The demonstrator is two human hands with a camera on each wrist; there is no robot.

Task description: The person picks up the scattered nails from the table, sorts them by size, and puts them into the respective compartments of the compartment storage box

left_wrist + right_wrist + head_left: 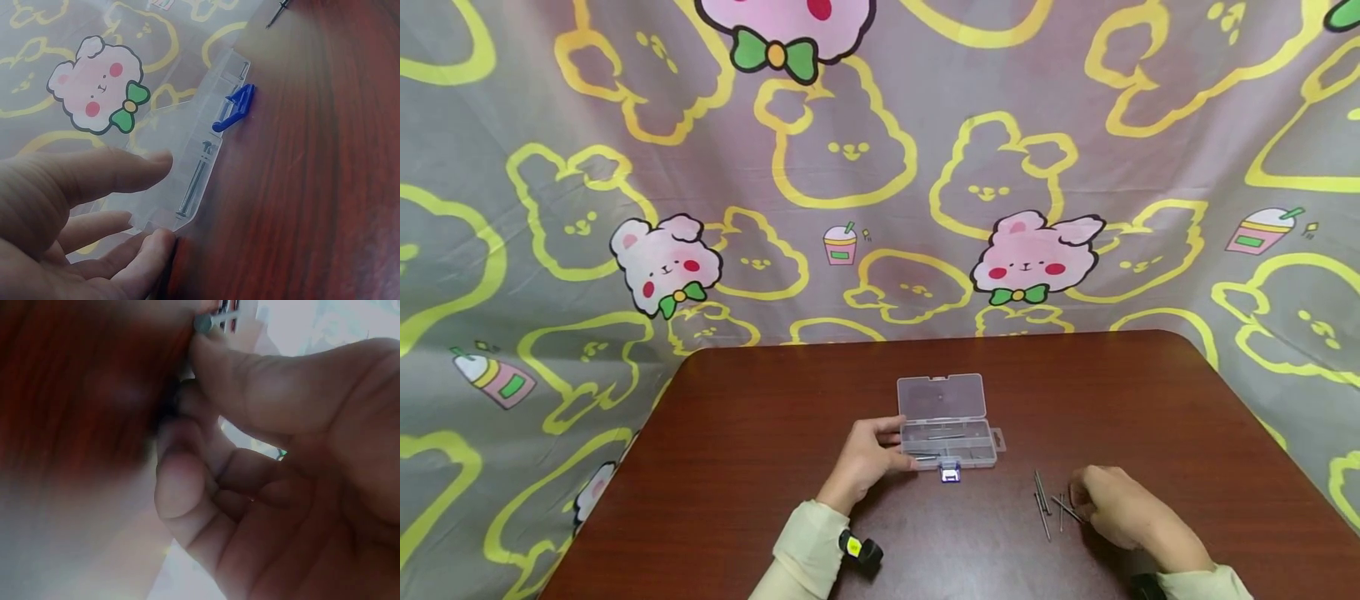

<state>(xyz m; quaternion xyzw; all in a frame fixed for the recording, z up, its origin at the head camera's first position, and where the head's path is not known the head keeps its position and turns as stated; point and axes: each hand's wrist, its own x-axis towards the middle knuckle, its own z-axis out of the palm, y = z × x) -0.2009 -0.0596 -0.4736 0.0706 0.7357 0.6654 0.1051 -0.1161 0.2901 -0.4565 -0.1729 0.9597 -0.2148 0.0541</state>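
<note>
A clear plastic box [986,457] with dividers lies on the table, its lid [940,396] raised at the back. A blue latch [240,109] hangs at its front edge. My left hand [868,454] grips the box's left end, thumb at the front and fingers behind. Nails [197,178] lie in its compartments. To the right, several grey nails [1042,517] are spread on the tabletop. Bent fingers of my right hand [1116,504] reach down beside them. One nail head [203,324] shows at the right thumb's tip; I cannot tell whether the fingers pinch that nail.
The dark red-brown table [760,417] has rounded far corners. Behind it and at both sides hangs a grey cloth [895,217] with cartoon bears. A clear hanging tab [998,439] sticks out from the box's right end.
</note>
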